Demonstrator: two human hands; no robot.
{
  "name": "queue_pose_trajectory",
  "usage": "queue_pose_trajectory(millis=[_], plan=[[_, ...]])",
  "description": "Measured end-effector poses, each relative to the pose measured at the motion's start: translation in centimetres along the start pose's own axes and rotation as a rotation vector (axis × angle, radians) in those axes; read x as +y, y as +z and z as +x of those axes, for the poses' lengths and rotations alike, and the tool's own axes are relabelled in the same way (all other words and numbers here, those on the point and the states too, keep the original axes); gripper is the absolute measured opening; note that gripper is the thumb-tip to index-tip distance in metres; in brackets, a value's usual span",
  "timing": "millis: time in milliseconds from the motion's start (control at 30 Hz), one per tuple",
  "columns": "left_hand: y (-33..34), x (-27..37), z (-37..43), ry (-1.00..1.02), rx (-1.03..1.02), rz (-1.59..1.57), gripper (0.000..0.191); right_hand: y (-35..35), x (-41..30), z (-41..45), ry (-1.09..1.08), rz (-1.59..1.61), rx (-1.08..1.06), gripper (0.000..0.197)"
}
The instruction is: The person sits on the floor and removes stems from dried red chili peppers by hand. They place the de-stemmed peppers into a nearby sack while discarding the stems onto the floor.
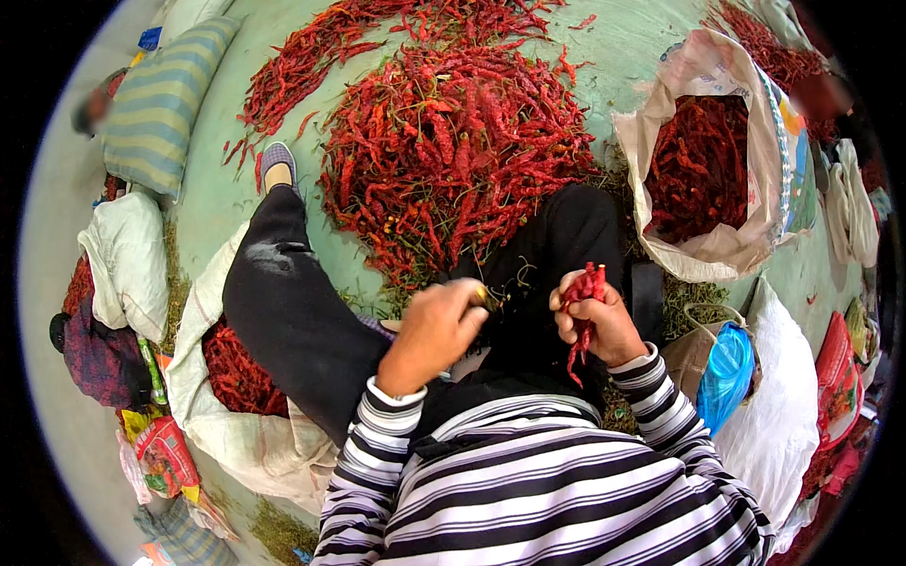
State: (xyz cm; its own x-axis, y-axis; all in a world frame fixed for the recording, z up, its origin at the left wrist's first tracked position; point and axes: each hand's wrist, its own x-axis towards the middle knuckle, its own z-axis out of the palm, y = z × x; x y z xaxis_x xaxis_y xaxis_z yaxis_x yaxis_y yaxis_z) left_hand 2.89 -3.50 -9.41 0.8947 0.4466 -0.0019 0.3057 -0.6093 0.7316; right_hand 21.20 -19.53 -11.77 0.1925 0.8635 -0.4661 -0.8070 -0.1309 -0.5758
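My right hand is closed around a small bunch of dried red chili peppers, some tips hanging below the fingers. To its left, my left hand is blurred, with thumb and forefinger pinched at a yellowish-green chili stem. Several thin loose stems show against my black trousers between the hands. Beyond them, a large heap of red chilies with stems spreads over the green floor, reaching close to my legs.
An open sack with red chilies stands at right. Another open white sack with chilies lies by my left leg. A blue plastic bag and a white sack are near my right elbow. A striped sack lies far left.
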Motion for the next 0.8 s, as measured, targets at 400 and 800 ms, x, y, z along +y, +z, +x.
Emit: queue_pose_trajectory(millis=[400, 800], plan=[[6.7, -11.4, 7.4, -0.480, -0.006, 0.125, 0.044, 1.3, 0.8, 0.4, -0.035, 0.169, -0.028, 0.020], [0.5, -6.8, 0.9, -0.334, 0.236, -0.187, 0.025, 2.3, 3.6, 3.0, 0.059, 0.175, -0.078, 0.010]])
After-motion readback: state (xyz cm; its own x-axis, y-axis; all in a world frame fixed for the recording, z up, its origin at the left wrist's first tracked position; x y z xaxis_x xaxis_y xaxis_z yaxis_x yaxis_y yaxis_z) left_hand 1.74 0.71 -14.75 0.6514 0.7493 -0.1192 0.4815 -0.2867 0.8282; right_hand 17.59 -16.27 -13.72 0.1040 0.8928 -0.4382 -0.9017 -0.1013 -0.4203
